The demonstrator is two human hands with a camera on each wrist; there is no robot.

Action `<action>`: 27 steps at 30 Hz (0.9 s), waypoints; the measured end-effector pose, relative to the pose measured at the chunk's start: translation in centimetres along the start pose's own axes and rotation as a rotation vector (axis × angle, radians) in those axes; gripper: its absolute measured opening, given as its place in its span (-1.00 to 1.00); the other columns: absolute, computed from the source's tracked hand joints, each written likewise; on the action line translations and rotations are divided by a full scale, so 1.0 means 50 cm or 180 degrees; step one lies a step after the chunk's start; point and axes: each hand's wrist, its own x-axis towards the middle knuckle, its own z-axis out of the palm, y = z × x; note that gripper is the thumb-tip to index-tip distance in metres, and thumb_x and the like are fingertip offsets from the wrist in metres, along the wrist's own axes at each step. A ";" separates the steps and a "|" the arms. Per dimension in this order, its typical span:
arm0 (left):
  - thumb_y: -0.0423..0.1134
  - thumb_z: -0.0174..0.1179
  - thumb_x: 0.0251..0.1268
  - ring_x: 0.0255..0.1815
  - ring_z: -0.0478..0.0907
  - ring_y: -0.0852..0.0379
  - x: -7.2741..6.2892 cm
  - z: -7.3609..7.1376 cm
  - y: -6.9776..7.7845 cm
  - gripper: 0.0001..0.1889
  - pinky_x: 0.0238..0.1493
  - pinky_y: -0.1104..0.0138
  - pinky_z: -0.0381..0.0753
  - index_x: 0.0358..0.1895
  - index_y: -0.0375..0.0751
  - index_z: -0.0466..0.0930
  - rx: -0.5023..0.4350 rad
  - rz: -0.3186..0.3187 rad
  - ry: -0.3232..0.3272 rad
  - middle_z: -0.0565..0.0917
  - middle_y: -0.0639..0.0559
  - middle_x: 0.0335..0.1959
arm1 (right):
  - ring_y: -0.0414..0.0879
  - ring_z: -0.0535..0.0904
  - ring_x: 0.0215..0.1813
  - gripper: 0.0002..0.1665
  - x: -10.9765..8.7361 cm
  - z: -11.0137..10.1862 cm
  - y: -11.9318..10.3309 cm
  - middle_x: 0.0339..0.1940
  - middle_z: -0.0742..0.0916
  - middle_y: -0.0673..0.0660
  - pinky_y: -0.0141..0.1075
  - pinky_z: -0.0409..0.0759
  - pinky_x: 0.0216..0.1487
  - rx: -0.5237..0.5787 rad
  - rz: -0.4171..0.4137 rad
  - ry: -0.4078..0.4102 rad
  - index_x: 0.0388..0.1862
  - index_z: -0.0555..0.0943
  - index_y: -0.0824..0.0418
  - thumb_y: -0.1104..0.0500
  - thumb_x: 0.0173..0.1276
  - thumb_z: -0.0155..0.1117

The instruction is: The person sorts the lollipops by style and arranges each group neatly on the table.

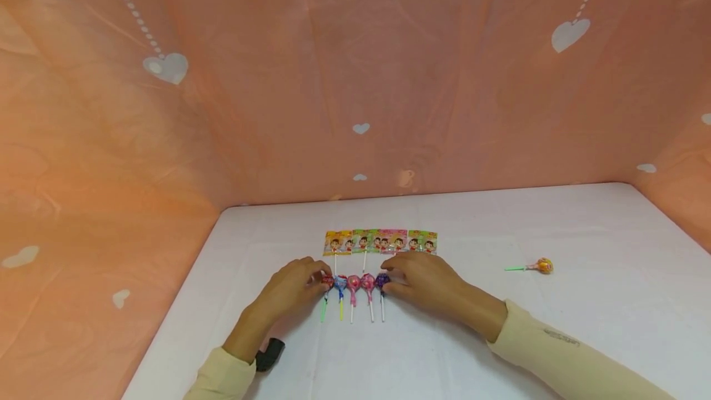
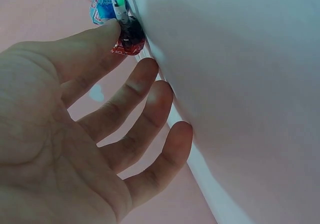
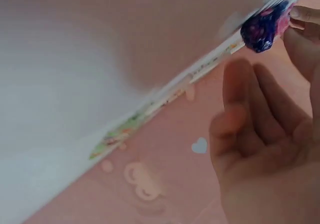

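Several wrapped lollipops lie side by side in a row, sticks toward me. At the left end, a red lollipop [image 2: 131, 40] is between the thumb and index finger of my left hand [image 1: 294, 286], its other fingers spread. Next to it come a blue lollipop [image 1: 341, 283] and pink lollipops [image 1: 353, 283]. A purple lollipop [image 1: 382, 280] ends the row on the right. My right hand [image 1: 424, 279] is beside it, fingers loosely bent and apart from the wrapper in the right wrist view.
Behind the row lie flat packets [image 1: 339, 243] with cartoon faces, some with white sticks. An orange lollipop [image 1: 543, 266] with a green stick lies off to the right. A black object [image 1: 270, 355] is by my left wrist. Peach cloth [image 1: 333, 79] hangs around the white table [image 1: 600, 227].
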 end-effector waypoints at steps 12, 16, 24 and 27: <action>-0.24 0.35 0.25 -0.22 0.51 0.19 0.000 0.001 0.000 -0.85 -0.16 0.23 0.52 -0.14 -0.01 0.70 -0.0026 -0.0016 0.0010 0.63 0.13 -0.30 | -0.03 0.65 0.15 -0.64 -0.109 -0.062 0.079 0.00 0.76 -0.04 -0.02 0.58 0.20 -0.0335 0.0218 0.0224 0.05 0.69 0.06 -0.09 0.41 0.25; -0.23 0.34 0.26 -0.21 0.51 0.20 -0.002 0.001 0.001 -0.86 -0.15 0.23 0.51 -0.14 0.01 0.70 -0.0015 -0.0018 0.0013 0.63 0.15 -0.30 | -0.08 0.67 0.06 -0.66 -0.154 -0.089 0.119 -0.02 0.75 -0.06 -0.04 0.61 0.09 -0.0341 0.0463 0.0396 0.03 0.70 0.01 -0.10 0.41 0.26; -0.23 0.35 0.25 -0.23 0.50 0.19 -0.005 0.000 0.002 -0.86 -0.16 0.24 0.51 -0.14 -0.01 0.70 0.0006 0.0025 0.0070 0.62 0.15 -0.31 | -0.11 0.65 -0.24 -0.57 -0.226 -0.171 0.193 -0.13 0.75 0.09 -0.13 0.55 -0.28 -0.0280 0.1043 0.0583 0.08 0.68 0.05 -0.14 0.36 0.32; -0.23 0.34 0.26 -0.20 0.52 0.18 -0.004 -0.001 0.002 -0.85 -0.14 0.22 0.52 -0.12 0.00 0.69 -0.0017 0.0010 0.0031 0.64 0.14 -0.29 | -0.17 0.58 -0.33 -0.54 -0.253 -0.185 0.212 -0.19 0.74 0.09 -0.22 0.46 -0.37 -0.0235 0.1217 0.0571 0.10 0.67 0.06 -0.17 0.36 0.31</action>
